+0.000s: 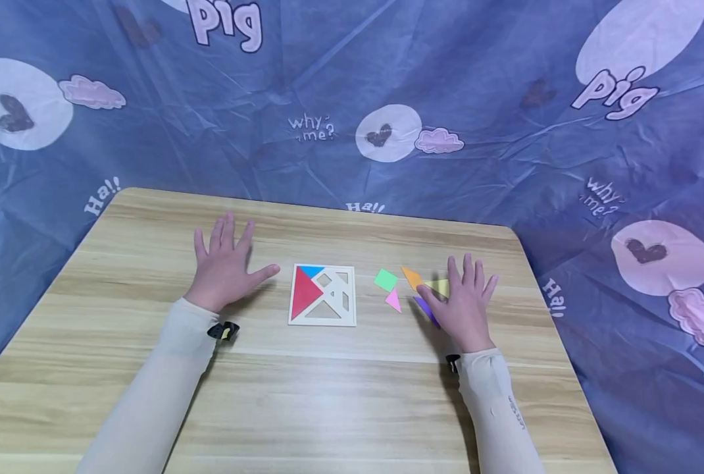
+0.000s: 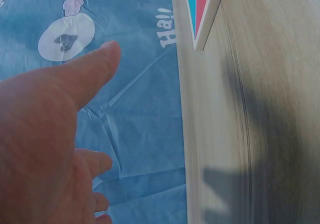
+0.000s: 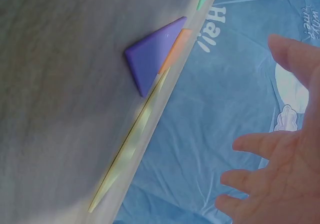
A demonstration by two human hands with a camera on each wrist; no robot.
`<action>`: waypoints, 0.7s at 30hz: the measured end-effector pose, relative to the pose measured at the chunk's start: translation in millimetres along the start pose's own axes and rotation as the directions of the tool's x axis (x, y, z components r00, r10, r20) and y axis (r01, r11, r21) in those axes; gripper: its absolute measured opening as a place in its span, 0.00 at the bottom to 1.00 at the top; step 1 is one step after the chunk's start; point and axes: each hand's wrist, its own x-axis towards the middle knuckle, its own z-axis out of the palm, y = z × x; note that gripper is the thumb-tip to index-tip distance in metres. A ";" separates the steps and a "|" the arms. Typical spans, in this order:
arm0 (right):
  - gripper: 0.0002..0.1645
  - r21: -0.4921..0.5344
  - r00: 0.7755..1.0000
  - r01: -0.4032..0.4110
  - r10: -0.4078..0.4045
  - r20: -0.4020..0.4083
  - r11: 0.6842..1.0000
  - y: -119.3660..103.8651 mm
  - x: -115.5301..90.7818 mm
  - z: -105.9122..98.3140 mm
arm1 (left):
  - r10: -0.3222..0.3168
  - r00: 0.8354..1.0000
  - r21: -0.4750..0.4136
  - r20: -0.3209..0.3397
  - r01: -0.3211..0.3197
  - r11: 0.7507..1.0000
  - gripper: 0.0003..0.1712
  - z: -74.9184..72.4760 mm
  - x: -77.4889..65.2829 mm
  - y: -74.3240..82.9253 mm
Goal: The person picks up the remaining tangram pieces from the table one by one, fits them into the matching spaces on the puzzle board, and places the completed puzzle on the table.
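Observation:
A white square tangram tray (image 1: 352, 309) lies mid-table, with a red triangle (image 1: 304, 293) and a blue triangle (image 1: 312, 270) set in its left part. Left of it, my left hand (image 1: 220, 273) is spread wide and holds nothing, its thumb pointing toward the tray. My right hand (image 1: 466, 309), also spread and holding nothing, hovers over the loose pieces. Under and beside its thumb are a purple triangle (image 3: 152, 57), a yellow piece (image 3: 127, 149) and an orange parallelogram (image 1: 412, 277), partly hidden in the head view. A green square (image 1: 385, 280) and a pink triangle (image 1: 393, 301) lie between tray and right hand.
The light wooden table (image 1: 304, 408) has its back edge against a blue printed cloth (image 1: 304, 79), which also hangs along both sides. Each wrist wears a black band, such as the left one (image 1: 224, 330), over a pale sleeve (image 1: 156, 388).

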 end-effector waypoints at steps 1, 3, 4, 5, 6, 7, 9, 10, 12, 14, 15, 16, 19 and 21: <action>0.58 0.001 1.000 -0.006 0.006 0.005 1.000 0.1 -0.3 -0.6 | 0.000 1.000 0.002 0.002 0.000 1.000 0.63 0.4 0.2 0.1; 0.59 0.006 1.000 -0.021 0.021 0.016 1.000 0.4 -1.1 -1.9 | 0.001 1.000 -0.002 0.006 -0.001 1.000 0.63 1.7 0.7 0.2; 0.59 0.007 0.999 -0.027 0.027 0.021 1.000 0.9 -1.3 -2.5 | 0.003 1.000 -0.004 0.008 -0.003 1.000 0.63 2.1 0.8 0.6; 0.59 0.011 0.999 -0.033 0.032 0.027 0.999 1.6 -1.4 -3.1 | 0.004 1.000 -0.003 0.012 -0.004 1.000 0.63 2.7 0.9 0.9; 0.59 0.013 0.999 -0.036 0.036 0.032 0.999 2.2 -1.3 -3.4 | 0.005 1.000 -0.003 0.014 -0.005 1.000 0.63 3.0 0.8 1.0; 0.59 0.018 0.999 -0.037 0.037 0.035 0.999 3.2 -1.0 -3.8 | 0.005 1.000 -0.005 0.017 -0.005 1.000 0.63 3.0 0.5 1.3; 0.58 0.024 0.998 -0.042 0.041 0.040 0.999 5.7 0.4 -4.3 | 0.006 1.000 -0.008 0.019 -0.006 1.000 0.62 2.5 0.2 1.6; 0.57 0.026 0.998 -0.044 0.043 0.045 0.999 7.1 1.0 -5.1 | 0.007 1.000 -0.010 0.021 -0.007 1.000 0.63 2.0 0.0 1.8; 0.55 0.026 0.997 -0.049 0.048 0.054 0.998 9.2 1.9 -7.0 | 0.008 1.000 -0.012 0.020 -0.008 1.000 0.63 0.7 -0.4 1.5; 0.51 0.024 0.996 -0.056 0.055 0.064 0.998 11.1 2.3 -9.9 | 0.011 1.000 -0.011 0.017 -0.011 1.000 0.63 -0.7 -0.2 1.4; 0.49 0.024 0.996 -0.059 0.058 0.067 0.998 11.7 2.2 -11.7 | 0.013 1.000 -0.011 0.017 -0.013 1.000 0.63 -1.3 -0.2 1.6; 0.46 0.029 0.996 -0.062 0.060 0.071 0.998 12.2 2.2 -13.3 | 0.014 1.000 -0.012 0.017 -0.014 1.000 0.63 -1.9 -0.1 1.8; 0.39 0.054 0.994 -0.077 0.073 0.078 0.996 14.1 2.7 -16.9 | 0.022 0.999 -0.024 0.035 -0.021 1.000 0.62 -2.6 -0.3 3.2; 0.36 0.068 0.993 -0.089 0.083 0.087 0.994 15.5 3.0 -18.4 | 0.032 0.997 -0.036 0.064 -0.030 0.999 0.61 -2.4 -0.7 4.3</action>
